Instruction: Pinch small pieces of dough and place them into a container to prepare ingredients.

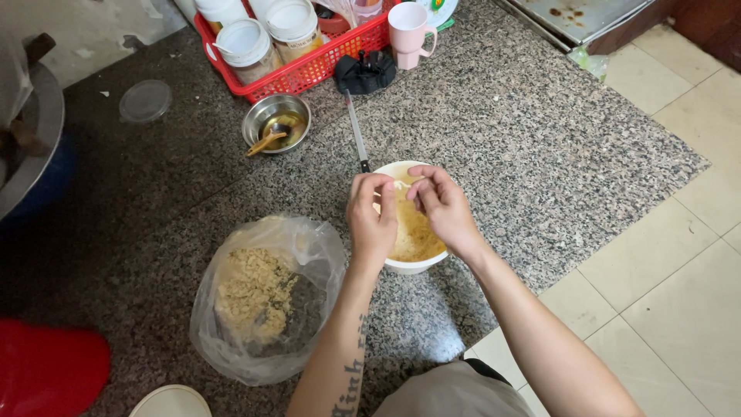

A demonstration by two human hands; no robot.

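Soft, even daylight fills the scene, brighter toward the right, where the pale floor tiles (679, 255) look almost washed out. The left side falls off into dimness: the speckled dark granite slab (502, 131) darkens there, and the blue-and-grey drum (31, 154) at the edge sits in gloom. Shadows are faint and diffuse; a soft one lies under the white round bowl (413, 266). The crumpled clear plastic bag (266, 297) carries mild white sheen, and the small shiny steel bowl (276, 120) shows dull reflections. Focus is sharp at the centre. Straight lines bow slightly near the corners, a wide-lens effect.
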